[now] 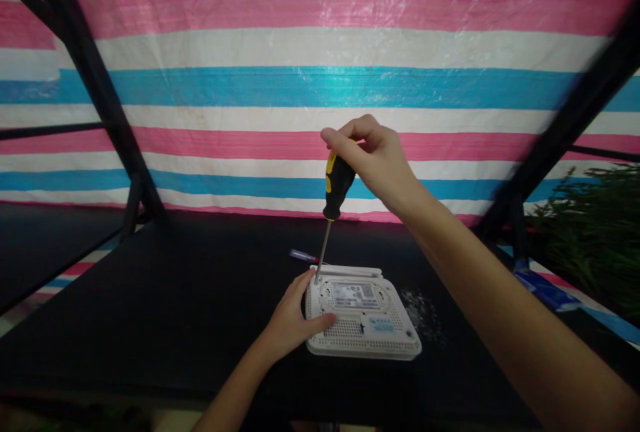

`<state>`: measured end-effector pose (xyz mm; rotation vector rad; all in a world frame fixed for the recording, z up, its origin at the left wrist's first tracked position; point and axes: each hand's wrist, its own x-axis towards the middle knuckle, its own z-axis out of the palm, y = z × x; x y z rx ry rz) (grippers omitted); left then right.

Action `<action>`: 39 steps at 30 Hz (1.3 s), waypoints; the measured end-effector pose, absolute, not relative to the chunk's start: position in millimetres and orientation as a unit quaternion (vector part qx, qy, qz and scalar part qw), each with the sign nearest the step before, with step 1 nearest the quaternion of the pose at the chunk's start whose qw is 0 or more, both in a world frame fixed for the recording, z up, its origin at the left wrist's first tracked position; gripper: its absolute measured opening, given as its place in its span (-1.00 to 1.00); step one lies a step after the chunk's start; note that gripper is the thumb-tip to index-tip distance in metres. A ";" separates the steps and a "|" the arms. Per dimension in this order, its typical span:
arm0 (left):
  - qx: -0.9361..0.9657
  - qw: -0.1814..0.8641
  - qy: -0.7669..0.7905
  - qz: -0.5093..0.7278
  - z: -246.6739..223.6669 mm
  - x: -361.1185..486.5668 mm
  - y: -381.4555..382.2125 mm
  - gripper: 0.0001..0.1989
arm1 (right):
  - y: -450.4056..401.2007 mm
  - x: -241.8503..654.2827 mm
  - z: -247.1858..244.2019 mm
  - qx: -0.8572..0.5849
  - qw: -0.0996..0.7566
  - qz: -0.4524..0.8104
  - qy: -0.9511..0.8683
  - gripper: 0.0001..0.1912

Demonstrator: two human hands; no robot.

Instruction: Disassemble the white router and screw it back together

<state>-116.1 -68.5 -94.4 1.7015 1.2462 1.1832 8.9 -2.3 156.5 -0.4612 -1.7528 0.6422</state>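
A white router-like box point(350, 332) with a perforated face, labels and folded antennas lies flat on the black table. My left hand point(295, 315) grips its left side, thumb on the upper face and fingers along the edge. Above the box, my right hand point(367, 145) is closed round the top of a black and yellow screwdriver point(339, 185). The screwdriver stands slightly tilted, its tip at the box's back left corner. Whether the tip sits in a screw is too small to tell.
Behind the box on the black table point(200, 299) lies a small tool with a bluish handle point(302, 256). Pale crumbs point(423, 309) are scattered to its right. Black metal posts and striped sheeting point(320, 85) stand beyond; a blue packet point(547, 291) is at right.
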 end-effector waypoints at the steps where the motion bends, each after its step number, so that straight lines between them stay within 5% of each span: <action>1: 0.658 0.353 0.483 0.458 -93.8 -116.3 -68.7 -0.24 | -1.8 12.3 159.4 -0.197 0.551 0.281 -0.760 -0.65; 9: 0.662 0.344 0.479 0.463 -95.4 -116.1 -68.3 -0.24 | -6.2 22.8 164.4 -0.207 0.512 0.343 -0.759 -0.84; 23: 0.662 0.338 0.477 0.469 -96.4 -114.7 -67.9 -0.24 | -4.5 -17.9 138.0 -0.185 0.596 0.488 -0.610 -0.46; 33: 0.667 0.334 0.471 0.471 -98.3 -115.3 -68.1 -0.29 | -4.1 -1.8 143.9 -0.170 0.515 0.533 -0.650 -0.62; 39: 0.670 0.327 0.472 0.470 -99.7 -115.1 -67.6 -0.33 | -5.2 2.2 141.0 -0.171 0.514 0.566 -0.621 -0.47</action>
